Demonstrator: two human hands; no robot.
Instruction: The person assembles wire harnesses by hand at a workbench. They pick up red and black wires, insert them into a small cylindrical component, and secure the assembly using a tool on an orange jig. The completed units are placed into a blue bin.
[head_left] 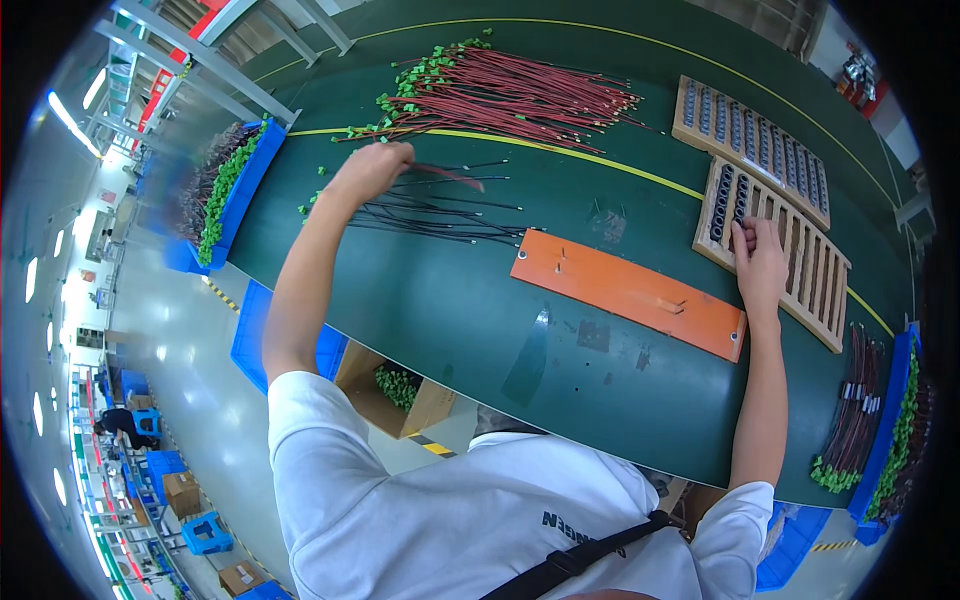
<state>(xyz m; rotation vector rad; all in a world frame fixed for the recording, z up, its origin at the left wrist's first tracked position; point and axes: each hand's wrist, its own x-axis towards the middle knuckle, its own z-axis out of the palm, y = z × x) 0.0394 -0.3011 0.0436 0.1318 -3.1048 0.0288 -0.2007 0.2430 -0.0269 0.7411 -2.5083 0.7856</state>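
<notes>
My left hand [375, 170] is closed over the left part of the bench, and a blurred dark red wire [450, 176] runs out of it to the right. Beneath it lie loose black wires [430, 221] with green connectors at their left ends. On the right, my right hand [762, 255] reaches into a wooden rack [832, 290]. Its fingertips pinch at a small black round part [740, 212] in one of the filled slots at the rack's left end. An orange board [630, 300] with upright metal pins lies between my hands, nearer to me.
A large bundle of red wires [520, 95] lies at the back. Behind the first rack stands a second wooden rack [750, 140] of grey parts. Blue bins [250, 180] of green-tipped wires hang by the left edge; more wires [855, 410] lie at right. An open carton [430, 410] stands below.
</notes>
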